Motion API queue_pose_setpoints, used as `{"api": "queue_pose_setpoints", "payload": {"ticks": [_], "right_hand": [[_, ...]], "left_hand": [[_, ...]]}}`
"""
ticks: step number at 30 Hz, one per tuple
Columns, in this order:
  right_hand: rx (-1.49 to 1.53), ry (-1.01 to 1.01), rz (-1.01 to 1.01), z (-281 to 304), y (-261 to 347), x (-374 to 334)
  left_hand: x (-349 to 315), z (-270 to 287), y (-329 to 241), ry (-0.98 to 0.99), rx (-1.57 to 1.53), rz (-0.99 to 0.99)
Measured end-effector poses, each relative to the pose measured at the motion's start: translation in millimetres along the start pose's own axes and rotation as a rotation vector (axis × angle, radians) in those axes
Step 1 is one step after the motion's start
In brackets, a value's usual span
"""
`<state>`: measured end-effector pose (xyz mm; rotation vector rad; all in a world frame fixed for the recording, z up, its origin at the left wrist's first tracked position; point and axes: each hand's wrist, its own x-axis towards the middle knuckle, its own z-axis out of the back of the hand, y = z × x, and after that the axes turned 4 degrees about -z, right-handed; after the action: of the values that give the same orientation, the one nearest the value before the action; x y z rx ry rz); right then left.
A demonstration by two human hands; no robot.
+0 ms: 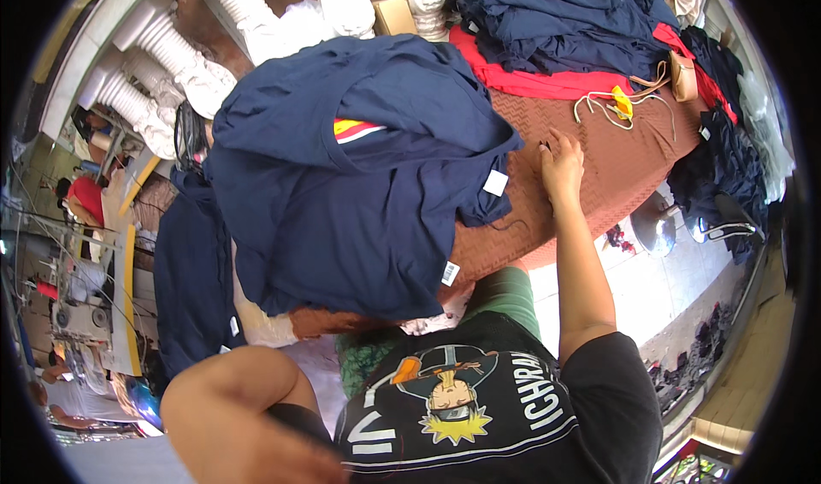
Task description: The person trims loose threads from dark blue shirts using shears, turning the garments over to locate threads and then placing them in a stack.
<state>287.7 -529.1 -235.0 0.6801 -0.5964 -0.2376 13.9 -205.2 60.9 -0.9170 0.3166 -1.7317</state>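
Right hand flat on the brown-covered tabletop, beside a heap of navy garments.

The right hand (561, 166) rests palm down on the brown cloth (616, 155), fingers (547, 149) loosely spread, holding nothing. The navy garment pile (342, 185) lies just left of it (white tags showing). The left hand is hidden; only a bent arm (248, 416) shows, so its fingers cannot be told.
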Motion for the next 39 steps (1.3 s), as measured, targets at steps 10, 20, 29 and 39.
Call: {"api": "queue_pose_setpoints", "payload": {"ticks": [10,20,29,39], "right_hand": [[0.376,0.051,0.245,51.1,67.6,-17.3],[0.425,0.306,0.297,90.5,94.6,-35.6],[0.419,0.365,0.505,88.2,118.9,-50.7],[0.545,0.446,0.613,109.1,141.7,-65.3]], "left_hand": [[15.8,7.2,54.4,-0.026,-0.283,0.221],[85.9,-65.2,26.6,-1.084,-0.858,0.049],[63.4,-39.4,57.1,-0.489,-0.484,-0.009],[66.1,-45.5,53.7,-0.474,-0.379,-0.07]]}}
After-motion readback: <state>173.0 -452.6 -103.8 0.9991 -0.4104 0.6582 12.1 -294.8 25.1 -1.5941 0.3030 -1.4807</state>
